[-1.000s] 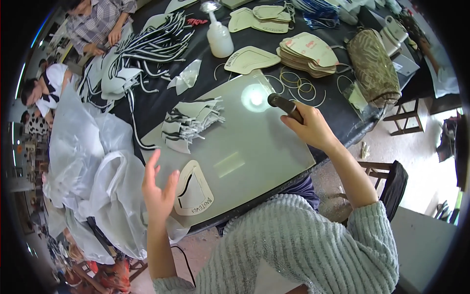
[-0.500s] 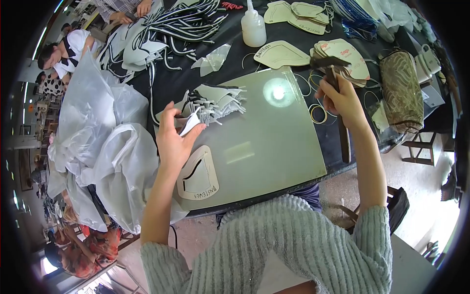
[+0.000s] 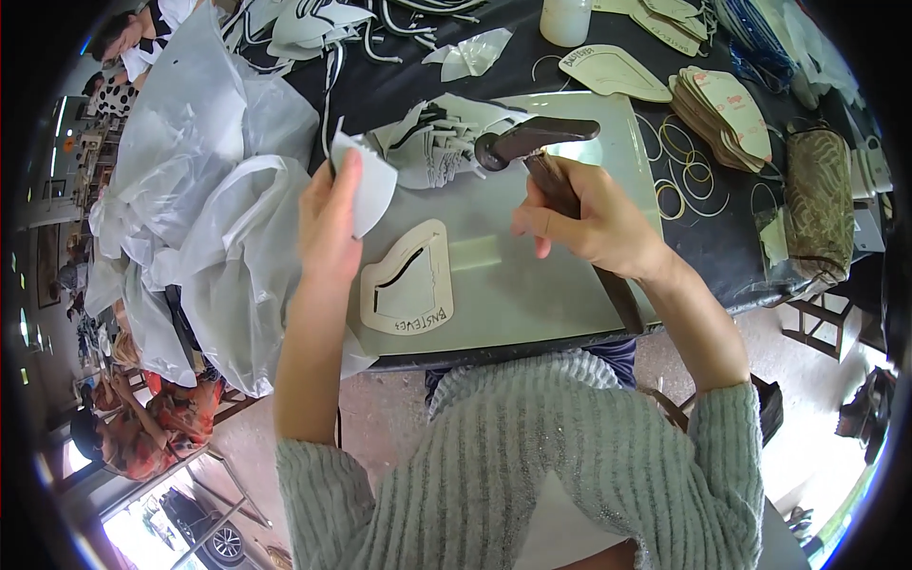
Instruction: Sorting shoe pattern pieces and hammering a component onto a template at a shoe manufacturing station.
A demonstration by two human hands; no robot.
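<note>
My left hand is closed on a white cut-out piece, held tilted up over the left edge of a smooth grey-green board. My right hand grips the wooden handle of a hammer; its dark head hovers over the board's far side, apart from it. Between the hands, toward the back, lies a heap of white pieces with black-and-white strips. Nearer me on the board rests a cream card template with a curved black slot and handwriting.
Crumpled clear plastic bags crowd the left. Behind the board are a white bottle, a card template and a plastic scrap. To the right lie stacked card pieces, thin rings and a patterned pouch. Other people sit at left.
My right hand has brought the hammer leftward from beside the board to above it. My left hand has raised the white piece away from the heap and turned it upright. The view has shifted.
</note>
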